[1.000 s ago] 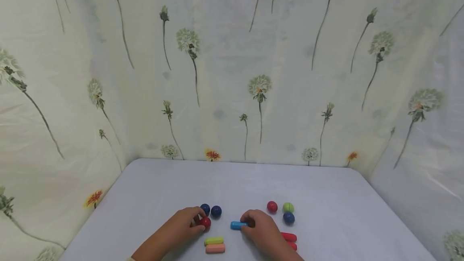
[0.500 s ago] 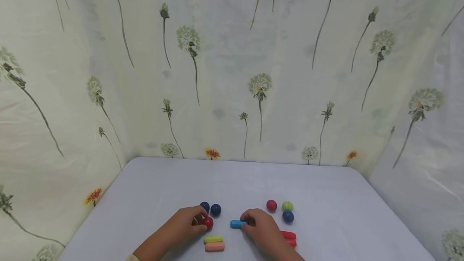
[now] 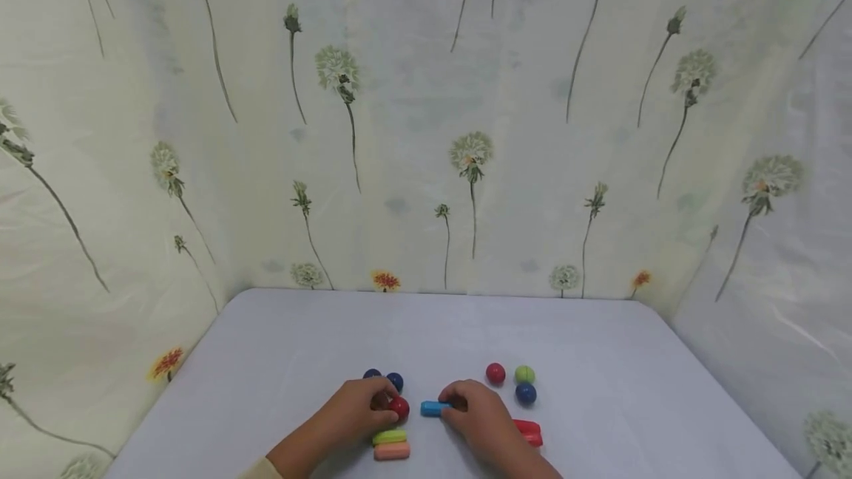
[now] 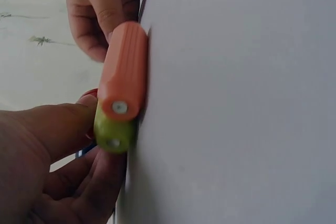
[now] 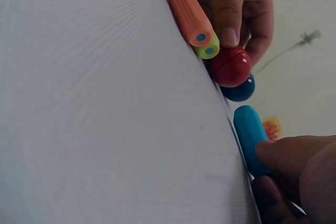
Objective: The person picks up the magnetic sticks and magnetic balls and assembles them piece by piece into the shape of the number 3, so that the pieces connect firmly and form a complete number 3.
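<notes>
The left hand [image 3: 356, 411] pinches a red ball [image 3: 399, 409] between thumb and fingers, just behind a yellow-green stick [image 3: 390, 437] and an orange stick [image 3: 392, 451] lying side by side. In the right wrist view that red ball [image 5: 232, 67] shows at the left fingertips. A short distance to its right, the right hand [image 3: 478, 420] grips the right end of a blue stick [image 3: 433, 409]; the right wrist view shows the thumb against this stick [image 5: 250, 135], which lies on the table. Much of the ball is hidden in the left wrist view.
Two dark blue balls [image 3: 395, 381] sit behind the left hand. Beyond the right hand are a red ball [image 3: 495, 373], a green ball [image 3: 524, 375] and a blue ball [image 3: 526, 394]. Red sticks [image 3: 529, 432] lie beside the right forearm. A flowered curtain [image 3: 413, 131] surrounds the white table [image 3: 319, 331].
The left hand has moved right with the red ball, closer to the blue stick. The right hand has kept its hold on the blue stick with little movement.
</notes>
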The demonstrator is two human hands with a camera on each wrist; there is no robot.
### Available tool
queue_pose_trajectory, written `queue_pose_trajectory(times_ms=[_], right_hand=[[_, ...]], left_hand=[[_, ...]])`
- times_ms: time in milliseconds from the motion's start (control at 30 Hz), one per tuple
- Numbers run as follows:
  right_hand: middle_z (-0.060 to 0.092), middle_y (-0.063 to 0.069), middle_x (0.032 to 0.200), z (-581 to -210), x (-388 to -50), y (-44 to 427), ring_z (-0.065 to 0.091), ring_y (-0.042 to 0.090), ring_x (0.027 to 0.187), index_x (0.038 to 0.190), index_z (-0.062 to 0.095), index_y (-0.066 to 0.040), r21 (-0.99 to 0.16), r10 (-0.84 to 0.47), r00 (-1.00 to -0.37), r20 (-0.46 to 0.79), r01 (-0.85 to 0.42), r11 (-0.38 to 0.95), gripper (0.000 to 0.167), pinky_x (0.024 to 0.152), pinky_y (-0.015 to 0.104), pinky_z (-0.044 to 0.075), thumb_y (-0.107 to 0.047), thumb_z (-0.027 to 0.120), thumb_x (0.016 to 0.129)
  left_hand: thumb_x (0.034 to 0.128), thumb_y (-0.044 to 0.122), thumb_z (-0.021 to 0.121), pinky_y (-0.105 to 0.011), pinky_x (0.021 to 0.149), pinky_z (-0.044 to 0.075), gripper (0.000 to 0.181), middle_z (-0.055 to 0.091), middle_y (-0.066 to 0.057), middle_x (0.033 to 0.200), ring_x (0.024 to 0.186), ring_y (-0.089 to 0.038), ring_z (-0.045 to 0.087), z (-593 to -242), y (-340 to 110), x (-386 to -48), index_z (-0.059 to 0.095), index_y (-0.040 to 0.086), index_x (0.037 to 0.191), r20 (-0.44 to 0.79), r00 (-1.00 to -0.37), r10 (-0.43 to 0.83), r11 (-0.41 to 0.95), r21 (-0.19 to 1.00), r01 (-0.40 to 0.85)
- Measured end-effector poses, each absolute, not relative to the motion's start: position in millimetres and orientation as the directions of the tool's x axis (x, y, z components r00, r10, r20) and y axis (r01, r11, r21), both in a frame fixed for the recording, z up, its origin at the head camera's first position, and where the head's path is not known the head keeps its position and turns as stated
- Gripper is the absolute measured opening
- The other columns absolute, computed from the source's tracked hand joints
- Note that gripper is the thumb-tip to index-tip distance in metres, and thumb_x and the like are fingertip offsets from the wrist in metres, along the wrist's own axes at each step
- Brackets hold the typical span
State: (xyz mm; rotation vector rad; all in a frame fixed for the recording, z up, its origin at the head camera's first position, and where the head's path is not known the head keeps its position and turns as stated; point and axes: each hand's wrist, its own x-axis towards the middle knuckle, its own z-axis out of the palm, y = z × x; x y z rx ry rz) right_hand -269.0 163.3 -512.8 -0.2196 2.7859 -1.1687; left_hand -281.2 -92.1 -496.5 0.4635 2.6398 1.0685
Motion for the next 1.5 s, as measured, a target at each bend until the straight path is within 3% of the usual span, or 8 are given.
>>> queue_pose_trajectory(times_ms=[367, 800, 1167, 1367, 1500], right_hand=[[0.067, -0.007, 0.107, -512, -269, 163, 0.061, 0.017, 0.101, 0.106, 0.074, -0.024, -0.715, -0.195, -0.979, -0.064, -0.091, 0.693, 0.017, 0.098, 0.051, 0.057, -0.021, 0.082, 0.091], [0.067, -0.006, 0.107, -512, -268, 161, 0.061, 0.017, 0.1, 0.106, 0.073, -0.023, -0.73, -0.17, -0.983, -0.073, -0.063, 0.681, 0.018, 0.098, 0.051, 0.057, -0.021, 0.082, 0.091], [0.069, -0.008, 0.108, -501, -262, 168, 0.064, 0.016, 0.102, 0.112, 0.073, -0.024, -0.735, -0.116, -0.993, -0.007, -0.074, 0.674, 0.021, 0.092, 0.045, 0.061, -0.027, 0.081, 0.092], [0.071, -0.006, 0.103, -491, -262, 184, 0.066, 0.012, 0.098, 0.109, 0.075, -0.017, -0.676, -0.041, -0.99, 0.135, -0.122, 0.727, 0.018, 0.085, 0.036, 0.061, -0.017, 0.08, 0.092], [0.07, -0.005, 0.106, -489, -257, 198, 0.066, 0.012, 0.098, 0.109, 0.075, -0.016, -0.649, 0.05, -0.986, 0.157, -0.065, 0.758, 0.019, 0.085, 0.036, 0.06, -0.015, 0.08, 0.091]], left_hand=[[0.0928, 0.023, 0.081, -0.034, 0.074, 0.055, 0.017, 0.066, 0.008, 0.089, 0.083, -0.012, 0.059, -493, -75, -279, 0.071, 0.021, 0.106, -0.081, -0.909, 0.409, 0.662, 0.711, 0.235], [0.0918, 0.022, 0.082, -0.036, 0.076, 0.057, 0.016, 0.068, 0.007, 0.089, 0.084, -0.013, 0.061, -494, -73, -281, 0.07, 0.022, 0.103, -0.095, -0.914, 0.395, 0.662, 0.719, 0.211], [0.0908, 0.024, 0.083, -0.039, 0.081, 0.058, 0.02, 0.068, 0.008, 0.091, 0.087, -0.014, 0.061, -496, -72, -283, 0.073, 0.022, 0.108, -0.113, -0.918, 0.379, 0.679, 0.709, 0.193], [0.0909, 0.023, 0.083, -0.039, 0.081, 0.058, 0.02, 0.067, 0.008, 0.092, 0.088, -0.013, 0.061, -498, -73, -283, 0.073, 0.023, 0.108, -0.112, -0.921, 0.373, 0.685, 0.703, 0.192], [0.091, 0.023, 0.083, -0.039, 0.081, 0.058, 0.021, 0.067, 0.008, 0.093, 0.089, -0.014, 0.06, -500, -74, -282, 0.073, 0.022, 0.109, -0.118, -0.919, 0.377, 0.676, 0.713, 0.186]])
